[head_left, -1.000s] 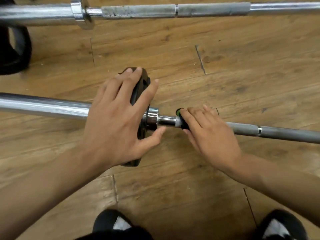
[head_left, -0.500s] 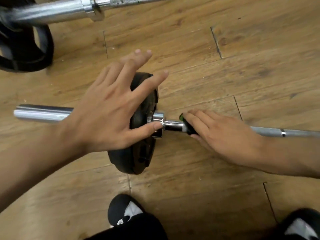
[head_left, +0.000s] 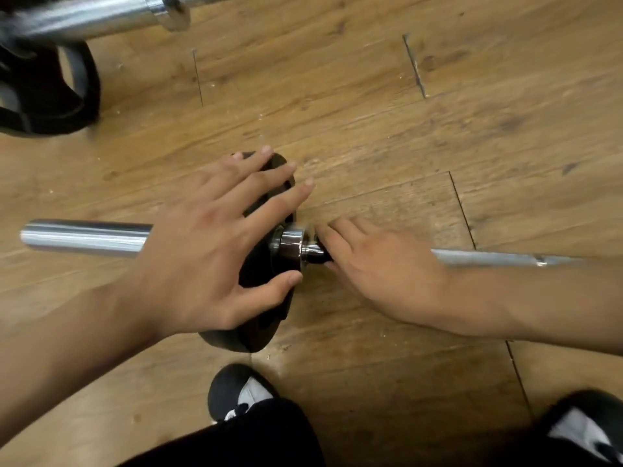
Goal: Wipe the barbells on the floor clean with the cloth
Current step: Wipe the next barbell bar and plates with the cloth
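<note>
A chrome barbell lies across the wooden floor, its thick sleeve [head_left: 84,237] at the left and its thin grey shaft [head_left: 499,257] running right. A black weight plate [head_left: 259,332] stands on the sleeve against the shiny collar [head_left: 290,246]. My left hand [head_left: 202,257] is spread over the plate's top, fingers straight and thumb on its face. My right hand [head_left: 381,271] lies over the shaft just right of the collar and holds a dark cloth [head_left: 320,257] around the bar. Most of the cloth is hidden under my fingers.
A second chrome barbell [head_left: 94,15] lies across the top left, with another black plate [head_left: 43,96] beside it. My two black-and-white shoes [head_left: 239,392] [head_left: 586,429] stand close to the near barbell at the bottom. Wooden floor extends to the right.
My right hand has slid the cloth left along the shaft, up to the collar. My left hand has settled lower on the plate. The view has shifted towards the barbell's end.
</note>
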The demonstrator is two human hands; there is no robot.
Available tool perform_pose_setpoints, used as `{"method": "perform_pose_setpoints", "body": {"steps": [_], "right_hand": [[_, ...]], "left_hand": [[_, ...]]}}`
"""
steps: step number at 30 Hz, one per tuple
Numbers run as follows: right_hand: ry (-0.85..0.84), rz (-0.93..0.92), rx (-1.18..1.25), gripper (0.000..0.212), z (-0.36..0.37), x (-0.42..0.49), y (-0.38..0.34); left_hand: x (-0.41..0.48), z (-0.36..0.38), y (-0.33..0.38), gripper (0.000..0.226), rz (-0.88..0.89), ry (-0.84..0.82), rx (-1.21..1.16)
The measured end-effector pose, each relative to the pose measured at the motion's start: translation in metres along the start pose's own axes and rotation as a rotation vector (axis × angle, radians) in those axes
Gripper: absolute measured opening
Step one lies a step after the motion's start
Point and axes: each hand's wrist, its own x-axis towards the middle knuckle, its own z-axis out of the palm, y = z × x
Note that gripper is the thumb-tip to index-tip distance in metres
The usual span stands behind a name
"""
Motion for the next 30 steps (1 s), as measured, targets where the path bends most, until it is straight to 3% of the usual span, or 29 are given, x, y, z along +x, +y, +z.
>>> {"method": "perform_pose_setpoints", "body": {"steps": [5,11,17,21,25,30], "right_hand": [[-0.048,-0.188,-0.079,0.053,-0.022,-0.069,0.044],[-0.146,-0.004,-0.078,0.062,-0.055,-0.186,0.127],[0.068,-0.086,-0.153,0.055,-0.026,-0.073,0.070],[0.095,-0.086,-0.162,0.066,-0.004,0.008,0.036],[0.017,-0.155,-0.247,0.072,-0.031,-0.034,0.087],[0.032,-0.004,-0.288,0.068,-0.054,-0.113,0.158]], "left_hand": [[-0.015,0.008,0.010,0.075,-0.012,0.061,0.004],[-0.009,0.010,0.003,0.071,0.018,0.076,-0.071],[0.037,-0.001,-0.031,0.071,-0.006,0.004,-0.076],[0.059,-0.010,-0.032,0.070,-0.016,0.089,0.054],[0.030,0.011,-0.009,0.065,0.009,0.149,0.239],[0.018,0.029,-0.016,0.068,-0.016,0.274,0.176]]}}
